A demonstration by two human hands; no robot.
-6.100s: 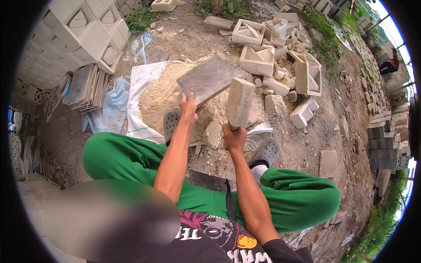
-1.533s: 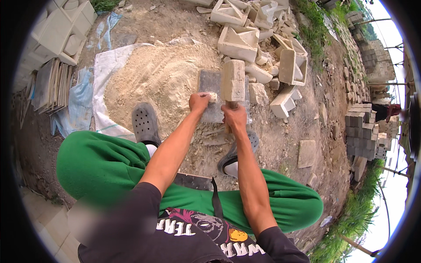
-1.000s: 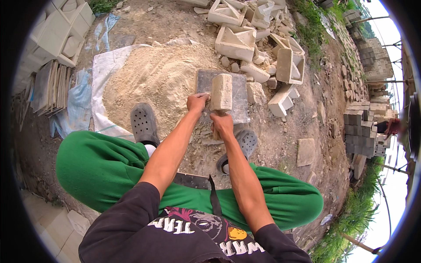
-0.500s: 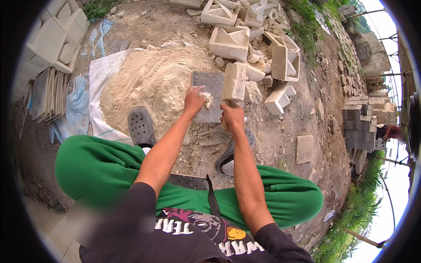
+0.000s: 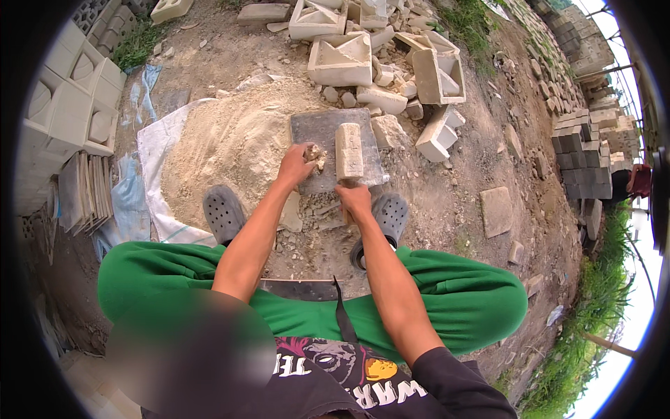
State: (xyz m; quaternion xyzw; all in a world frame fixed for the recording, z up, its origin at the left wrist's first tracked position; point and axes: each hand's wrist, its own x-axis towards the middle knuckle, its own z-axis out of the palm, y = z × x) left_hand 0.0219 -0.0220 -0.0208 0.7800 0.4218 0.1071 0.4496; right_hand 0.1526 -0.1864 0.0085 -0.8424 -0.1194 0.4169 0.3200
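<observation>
My right hand (image 5: pixel 355 200) is closed around the short handle of a mallet with a thick, dust-covered, block-shaped head (image 5: pixel 349 150). The mallet head is over the right half of a dark flat slab (image 5: pixel 307 127); whether it touches the slab I cannot tell. At the slab's left edge, my left hand (image 5: pixel 296 165) has its fingers curled against crumbled pale stone pieces (image 5: pixel 317 156), just left of the mallet head. Beside that hand a heap of pale yellowish grit (image 5: pixel 216 143) lies on a white sheet (image 5: pixel 157 150).
Broken cream blocks (image 5: pixel 342 59) and rubble lie beyond the slab. My grey clogs (image 5: pixel 225 213) flank the work spot. At left stand cream blocks (image 5: pixel 66 91) and stacked thin boards (image 5: pixel 84 192). Grey bricks (image 5: pixel 583 153) are piled at far right, near another person (image 5: pixel 638 183).
The mallet head has come down and left toward the slab, nearer the stone pieces. My left hand stays at the pieces. The whole view has shifted slightly.
</observation>
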